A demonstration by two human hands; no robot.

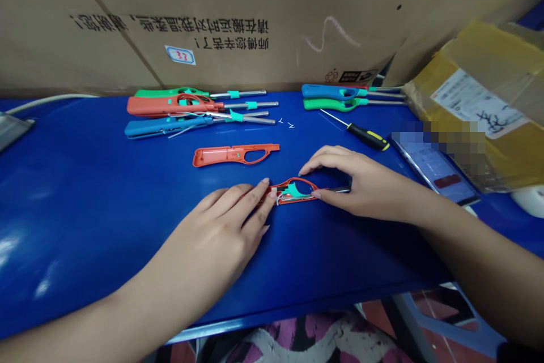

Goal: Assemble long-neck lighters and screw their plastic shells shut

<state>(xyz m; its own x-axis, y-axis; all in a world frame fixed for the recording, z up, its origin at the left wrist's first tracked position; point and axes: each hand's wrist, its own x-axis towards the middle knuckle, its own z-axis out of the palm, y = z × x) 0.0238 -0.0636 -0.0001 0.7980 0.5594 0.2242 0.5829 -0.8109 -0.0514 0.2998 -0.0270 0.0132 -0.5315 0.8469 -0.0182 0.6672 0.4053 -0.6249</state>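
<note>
An opened red gas lighter [293, 199] lies on the blue table, its turquoise trigger [294, 190] and a thin white wire showing inside the half shell. My left hand [225, 227] presses its fingertips on the handle end and covers most of it. Around the front end, my right hand [361, 179] has its thumb against the shell by the metal tube [340, 188]; the index finger arches above the trigger loop. Part of the tube is hidden under this hand. Just beyond lies the matching empty red half shell [212, 156], inner side up.
Several lighters, including a blue one [165, 127], lie at the back left; more, with a green one [327, 104], lie at the back right. A screwdriver [368, 136], a phone [437, 170] and a taped box [480, 102] are on the right. A large carton [255, 68] stands behind.
</note>
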